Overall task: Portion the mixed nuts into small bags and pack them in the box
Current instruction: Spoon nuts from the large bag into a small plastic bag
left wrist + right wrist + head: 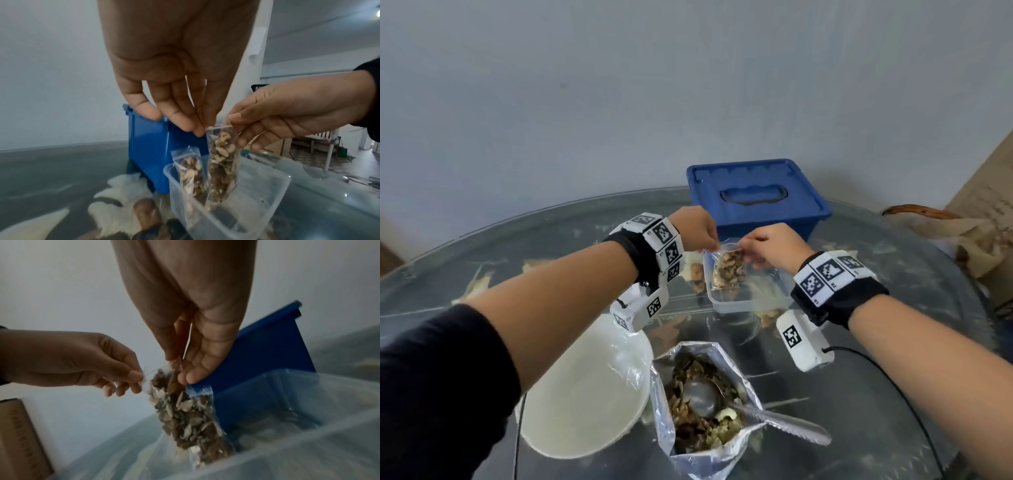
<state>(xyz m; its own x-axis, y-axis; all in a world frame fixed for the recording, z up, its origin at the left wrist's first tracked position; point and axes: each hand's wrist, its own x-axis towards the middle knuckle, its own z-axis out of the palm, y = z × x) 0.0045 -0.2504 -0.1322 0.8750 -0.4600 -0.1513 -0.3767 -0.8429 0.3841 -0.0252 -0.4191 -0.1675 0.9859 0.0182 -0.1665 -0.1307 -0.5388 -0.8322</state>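
No word or number on anything in front of me could be read. The white blocks on my left wristband and right wristband carried square black-and-white coded markers, patterns only, with tiny digits at their corners too small to make out. At the right edge of the head view, a brown cardboard sheet bore faint lines of print, too blurred to read. At the lower left of the right wrist view, a cardboard box showed a row of pressed letters running down its side, also illegible. In the left wrist view, a distant carton had a dark printed strip, unreadable.
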